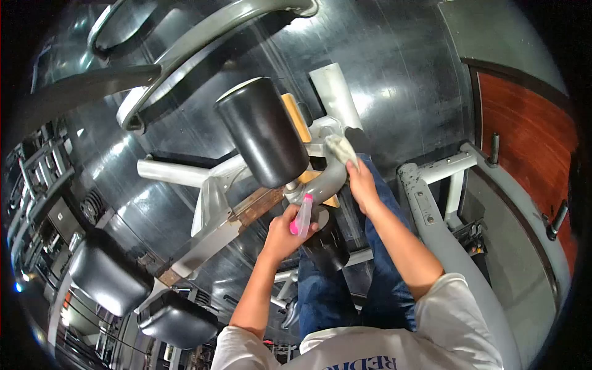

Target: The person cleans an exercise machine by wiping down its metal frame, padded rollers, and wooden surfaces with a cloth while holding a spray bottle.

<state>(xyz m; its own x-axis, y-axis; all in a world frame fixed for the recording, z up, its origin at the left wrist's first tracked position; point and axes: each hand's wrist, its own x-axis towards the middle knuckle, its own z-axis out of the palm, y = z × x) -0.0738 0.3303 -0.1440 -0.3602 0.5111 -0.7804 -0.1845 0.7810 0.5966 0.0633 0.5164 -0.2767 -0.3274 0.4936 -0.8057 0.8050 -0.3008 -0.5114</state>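
My left hand (288,237) is wrapped round a pink and clear spray bottle (302,217), whose lower part is hidden by the fingers. In my right hand (362,185) a pale cloth (341,150) is gripped against the curved grey metal tube (327,182) of a gym machine. Just beyond my left hand is a large black padded roller (262,132), fixed to that tube by a short metal shaft. A second black roller (328,243) sits below the tube, close to my left wrist and partly in front of my jeans.
A grey beam (209,243) with a worn brown strip runs to the lower left, towards black seat pads (111,271). Another machine's grey frame (431,216) stands close on the right. Curved grey tubing (203,31) arches overhead at upper left, above dark flooring (401,74).
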